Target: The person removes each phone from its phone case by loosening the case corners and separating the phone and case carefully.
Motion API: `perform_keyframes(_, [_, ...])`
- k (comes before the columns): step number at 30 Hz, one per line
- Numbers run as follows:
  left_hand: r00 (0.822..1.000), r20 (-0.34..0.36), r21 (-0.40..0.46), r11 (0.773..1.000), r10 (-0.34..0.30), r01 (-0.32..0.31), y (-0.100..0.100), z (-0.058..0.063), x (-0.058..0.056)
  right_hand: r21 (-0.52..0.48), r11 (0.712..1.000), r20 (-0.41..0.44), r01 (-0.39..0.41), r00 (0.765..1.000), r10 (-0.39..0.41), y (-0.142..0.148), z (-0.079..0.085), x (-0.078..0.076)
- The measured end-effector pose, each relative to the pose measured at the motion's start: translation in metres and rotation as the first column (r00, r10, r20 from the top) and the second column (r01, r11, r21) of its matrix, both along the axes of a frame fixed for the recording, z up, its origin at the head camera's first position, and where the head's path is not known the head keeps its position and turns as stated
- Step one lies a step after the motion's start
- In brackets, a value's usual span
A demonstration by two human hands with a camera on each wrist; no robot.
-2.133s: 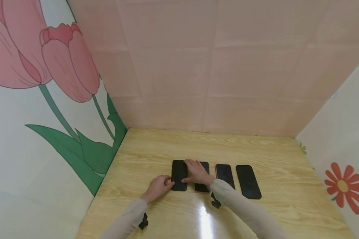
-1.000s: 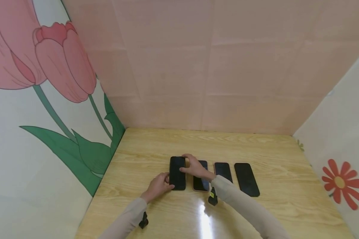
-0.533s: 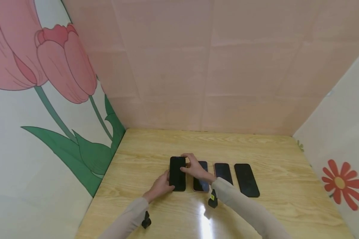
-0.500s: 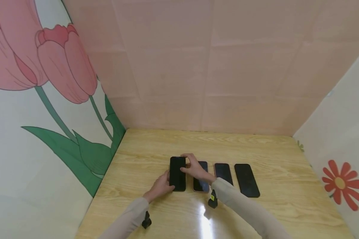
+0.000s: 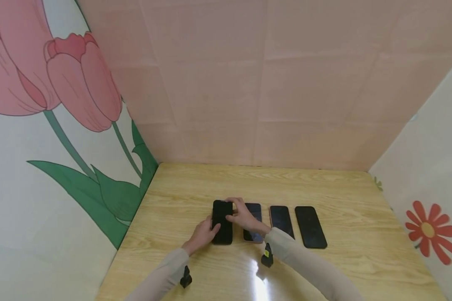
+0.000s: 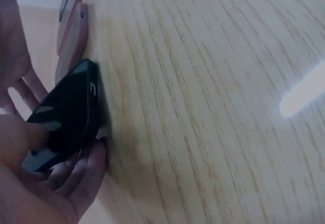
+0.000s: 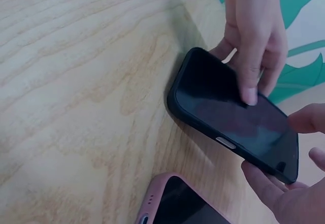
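Observation:
My left hand [image 5: 202,235] grips the left edge of a black-cased smartphone [image 5: 222,236], its thumb on the dark screen. My right hand [image 5: 245,216] pinches the same phone at its upper right corner. In the right wrist view, the right fingers [image 7: 261,183] curl under the long edge with the side button. The left wrist view shows the charging-port end of the phone [image 6: 68,107] close over the table, left fingers [image 6: 94,165] beneath it. Just right of the held phone lies a pink-cased phone [image 5: 253,237], partly behind the right hand.
On the wood-grain table [image 5: 196,179], another pink-edged phone [image 5: 281,219] and a black phone [image 5: 311,227] lie in a row to the right. A pinkish panel [image 5: 211,104] stands at the back, with flower-printed walls [image 5: 60,188] on both sides.
The phone, flat on the table at first, was lifted at its edges by both hands. Just now it has come slightly nearer, and the left thumb has moved further onto the screen.

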State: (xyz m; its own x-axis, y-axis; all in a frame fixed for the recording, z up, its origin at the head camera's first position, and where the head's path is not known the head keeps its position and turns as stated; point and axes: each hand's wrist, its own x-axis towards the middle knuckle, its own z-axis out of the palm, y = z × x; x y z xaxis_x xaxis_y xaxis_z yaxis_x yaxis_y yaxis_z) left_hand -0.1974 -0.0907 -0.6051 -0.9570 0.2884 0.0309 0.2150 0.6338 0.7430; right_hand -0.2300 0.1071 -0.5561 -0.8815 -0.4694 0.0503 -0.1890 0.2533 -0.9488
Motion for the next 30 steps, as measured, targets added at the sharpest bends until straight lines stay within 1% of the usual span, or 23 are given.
perform_keyframes(3, [1.000,-0.008,-0.001,1.000,0.014,-0.014,0.001,0.002,0.000,0.004,1.000,-0.004,0.009,1.000,-0.009,0.000,-0.002,0.002])
perform_keyframes(8, [1.000,0.007,0.026,0.999,0.024,-0.024,0.004,0.008,0.002,0.029,0.998,0.016,0.048,0.999,-0.048,0.003,-0.017,-0.004])
perform_keyframes(11, [1.000,0.004,0.055,0.998,0.028,-0.028,0.009,0.013,0.003,0.028,0.997,0.028,0.077,0.997,-0.078,0.005,-0.017,-0.006])
perform_keyframes(12, [1.000,0.003,0.063,0.998,0.030,-0.030,0.010,0.015,0.004,0.025,0.996,0.028,0.087,0.996,-0.087,0.006,-0.016,-0.006])
perform_keyframes(14, [0.999,-0.004,0.074,0.997,0.037,-0.037,0.013,0.018,0.005,0.018,0.994,0.031,0.105,0.994,-0.106,0.006,-0.004,-0.001])
perform_keyframes(16, [0.999,-0.010,0.091,0.995,0.043,-0.042,0.016,0.020,0.005,0.006,0.993,0.014,0.117,0.993,-0.117,0.006,0.008,0.004])
perform_keyframes(19, [0.998,-0.027,0.112,0.992,0.058,-0.055,0.018,0.022,0.005,-0.024,0.988,0.030,0.151,0.988,-0.151,0.008,0.013,0.004])
perform_keyframes(20, [0.998,-0.026,0.122,0.991,0.062,-0.058,0.019,0.023,0.005,-0.041,0.986,0.042,0.161,0.986,-0.159,0.009,0.011,0.002])
perform_keyframes(23, [0.997,-0.034,0.153,0.986,0.075,-0.069,0.022,0.027,0.004,-0.103,0.972,0.104,0.213,0.974,-0.203,0.011,-0.002,-0.006])
perform_keyframes(26, [0.996,-0.042,0.194,0.979,0.078,-0.068,0.025,0.033,0.004,-0.131,0.957,0.139,0.261,0.960,-0.243,0.012,-0.001,-0.008])
perform_keyframes(30, [0.996,-0.051,0.225,0.973,0.071,-0.058,0.031,0.039,0.006,-0.097,0.939,0.140,0.330,0.938,-0.316,0.012,-0.001,-0.011])
